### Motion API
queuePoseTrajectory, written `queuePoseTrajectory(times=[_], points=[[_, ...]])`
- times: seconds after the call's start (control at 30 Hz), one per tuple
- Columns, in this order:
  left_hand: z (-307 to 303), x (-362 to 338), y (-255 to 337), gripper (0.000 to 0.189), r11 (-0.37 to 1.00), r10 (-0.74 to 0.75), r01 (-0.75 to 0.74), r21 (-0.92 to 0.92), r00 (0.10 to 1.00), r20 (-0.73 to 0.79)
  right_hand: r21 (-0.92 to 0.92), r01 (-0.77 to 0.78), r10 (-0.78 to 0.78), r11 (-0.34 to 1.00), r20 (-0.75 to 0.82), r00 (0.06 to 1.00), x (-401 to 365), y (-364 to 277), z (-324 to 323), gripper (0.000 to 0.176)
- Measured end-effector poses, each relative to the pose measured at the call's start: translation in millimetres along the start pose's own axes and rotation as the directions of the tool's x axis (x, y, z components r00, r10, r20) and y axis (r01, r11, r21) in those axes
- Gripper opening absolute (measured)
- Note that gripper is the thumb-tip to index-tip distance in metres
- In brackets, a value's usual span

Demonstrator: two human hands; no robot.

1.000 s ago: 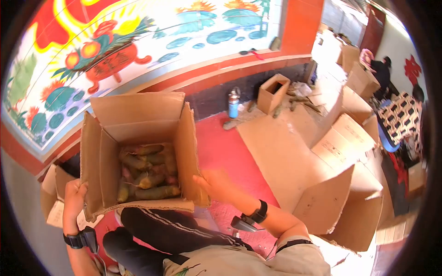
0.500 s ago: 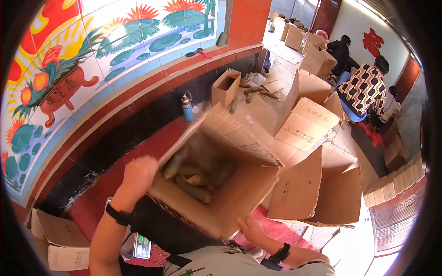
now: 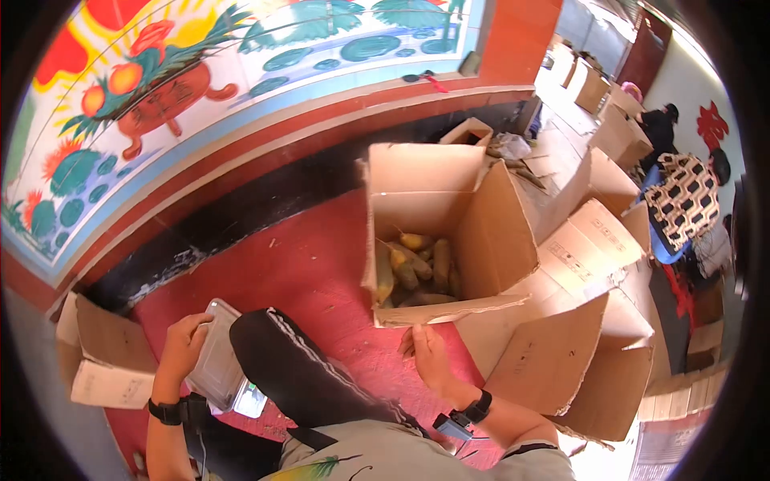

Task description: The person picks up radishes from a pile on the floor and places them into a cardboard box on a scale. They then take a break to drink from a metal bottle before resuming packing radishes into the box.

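Vegetables (image 3: pixel 439 264), greenish-brown with some yellow ends, lie heaped in the bottom of an open-topped cardboard carton (image 3: pixel 497 224). Its flaps stand up or splay outward, and it sits on the red floor (image 3: pixel 321 240), its far side toward the wall. The right hand (image 3: pixel 425 353) is just below the near edge of this carton, fingers loosely bent and released; whether a fingertip touches the cardboard cannot be told. Well to the left of the carton, the left hand (image 3: pixel 187 345) is let go too, its fingers lightly curled at the edge of a scale (image 3: pixel 218 349) with a pale, flat pan; whether it touches the pan is unclear. Between the scale and the carton, nearer the wearer, rises a knee in black striped trousers (image 3: pixel 301 361). A low box (image 3: pixel 112 353) stands far to the carton's left, past the scale. Just beyond the carton is a smaller box (image 3: pixel 467 132), with a plastic bag (image 3: pixel 509 146) beside it. To the carton's right stand a printed box (image 3: pixel 597 236) and, nearer the wearer, another open box (image 3: pixel 545 353). Farther right of the carton are a person in a patterned top (image 3: pixel 682 200) and a person in black (image 3: pixel 659 136).
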State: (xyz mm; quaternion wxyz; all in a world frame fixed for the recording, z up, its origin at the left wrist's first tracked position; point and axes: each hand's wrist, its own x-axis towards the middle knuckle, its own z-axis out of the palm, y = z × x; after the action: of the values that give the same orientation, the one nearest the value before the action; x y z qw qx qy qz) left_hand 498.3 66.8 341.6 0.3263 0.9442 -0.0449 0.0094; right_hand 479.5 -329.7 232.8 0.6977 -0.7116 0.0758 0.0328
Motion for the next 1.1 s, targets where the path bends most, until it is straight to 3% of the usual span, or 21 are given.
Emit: queuePoseTrajectory(times=[0.07,0.13,0.17,0.23,0.27,0.33,0.4,0.47,0.6,0.67,0.7,0.8,0.87,0.9,0.97,1.0,1.07,1.1], points=[[-5.0,-35.7,-25.9,0.020,0.994,-0.102,0.105,0.010,0.983,-0.153,0.024,-0.014,0.013,1.000,0.047,0.999,-0.6,1.9,9.9,0.035],[-10.5,-66.3,-41.5,0.020,0.985,-0.168,0.175,0.011,0.960,-0.223,-0.211,0.102,-0.065,0.972,0.178,0.982,-2.2,-4.1,21.0,0.029],[-11.6,-81.4,-53.4,0.020,0.981,-0.159,0.184,0.062,0.945,-0.286,-0.214,0.112,-0.064,0.970,0.218,0.974,-2.4,-6.9,29.1,0.029],[-13.6,-125.8,-71.5,0.023,0.950,-0.233,0.294,0.107,0.893,-0.386,-0.338,0.361,-0.259,0.869,0.310,0.915,-1.3,-14.2,54.8,0.019],[-11.0,-137.3,-77.4,0.023,0.942,-0.256,0.319,0.099,0.879,-0.403,-0.334,0.373,-0.258,0.866,0.340,0.904,2.4,-16.1,62.8,0.019],[-3.7,-157.8,-88.1,0.024,0.903,-0.195,0.362,0.232,0.826,-0.528,-0.431,0.549,-0.421,0.716,0.360,0.833,14.7,-19.2,79.8,0.009],[1.6,-174.2,-94.4,0.025,0.900,-0.219,0.385,0.203,0.804,-0.552,-0.415,0.524,-0.393,0.744,0.363,0.845,26.3,-21.4,97.8,0.010],[8.0,-186.6,-96.1,0.026,0.867,-0.160,0.403,0.295,0.784,-0.600,-0.386,0.493,-0.364,0.780,0.361,0.858,42.5,-13.7,110.0,0.011],[8.5,-193.4,-90.9,0.026,0.861,-0.176,0.433,0.265,0.744,-0.645,-0.460,0.491,-0.344,0.740,0.369,0.864,91.5,27.2,128.2,0.011],[7.8,-194.0,-90.7,0.025,0.873,-0.183,0.425,0.238,0.739,-0.648,-0.513,0.343,-0.221,0.787,0.283,0.933,110.7,40.1,136.4,0.015],[7.4,-193.9,-90.0,0.024,0.884,-0.186,0.414,0.217,0.738,-0.648,-0.517,0.341,-0.216,0.785,0.287,0.933,119.7,50.0,139.2,0.015],[4.5,-191.7,-81.5,0.024,0.899,-0.196,0.394,0.189,0.750,-0.632,-0.620,0.275,-0.197,0.735,0.193,0.961,147.7,85.2,145.6,0.020],[3.8,-188.0,-79.3,0.024,0.896,-0.199,0.400,0.191,0.749,-0.632,-0.800,0.186,-0.128,0.570,0.137,0.982,165.7,106.2,147.0,0.027],[3.9,-187.8,-78.7,0.024,0.893,-0.200,0.403,0.200,0.754,-0.626,-0.804,0.185,-0.122,0.565,0.140,0.983,171.0,110.9,147.5,0.027],[2.5,-186.7,-77.6,0.024,0.894,-0.211,0.399,0.203,0.775,-0.595,-0.910,0.088,-0.124,0.406,0.041,0.991,180.8,122.9,146.8,0.030],[1.4,-185.7,-76.8,0.025,0.897,-0.212,0.390,0.211,0.796,-0.567,-0.912,0.083,-0.115,0.402,0.040,0.993,183.2,124.2,146.9,0.030],[0.0,-183.3,-74.6,0.024,0.897,-0.235,0.397,0.195,0.801,-0.551,-0.918,-0.113,0.002,0.381,-0.122,0.993,186.0,126.1,145.0,0.026],[-1.1,-181.7,-73.7,0.024,0.890,-0.238,0.403,0.211,0.808,-0.539,-0.918,-0.121,0.011,0.377,-0.126,0.992,191.4,137.7,140.6,0.026]])
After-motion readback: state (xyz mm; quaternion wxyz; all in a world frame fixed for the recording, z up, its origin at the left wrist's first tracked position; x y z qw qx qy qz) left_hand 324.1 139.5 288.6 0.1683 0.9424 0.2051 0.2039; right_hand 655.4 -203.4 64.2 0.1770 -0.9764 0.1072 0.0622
